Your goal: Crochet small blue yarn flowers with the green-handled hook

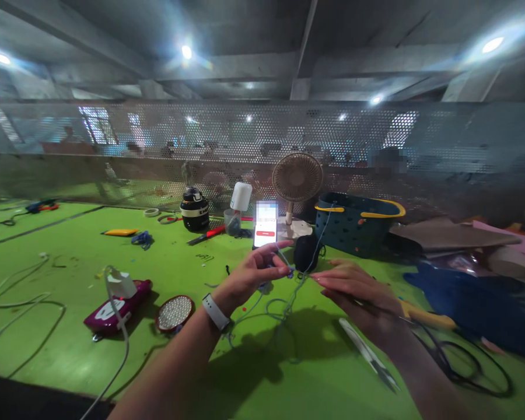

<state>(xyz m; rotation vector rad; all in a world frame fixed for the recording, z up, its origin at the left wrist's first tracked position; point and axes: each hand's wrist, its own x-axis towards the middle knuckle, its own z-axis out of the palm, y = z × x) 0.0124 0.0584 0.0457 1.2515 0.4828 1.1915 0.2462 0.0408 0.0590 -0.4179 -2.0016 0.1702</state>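
Observation:
In the middle of the head view, my left hand [262, 269] pinches a small blue-violet bit of yarn work [291, 272] between thumb and fingers. Light blue yarn [318, 239] runs past the fingers to the basket, and loose loops lie on the table below. My right hand [359, 294], close on the right, has its fingertips together around what looks like a thin crochet hook [308, 275], its tip at the yarn. Most of that hook is hidden by the fingers. A white-handled pair of tweezers or snips [367, 353] lies below my right hand.
Behind my hands stand a lit phone [265, 233], a fan [297, 178], a dark ball [306, 254] and a dark green basket [354, 227]. A purple power bank [118, 309] with a plugged-in cable and a round beaded item [175, 313] lie left. Blue cloth [476, 309] lies right.

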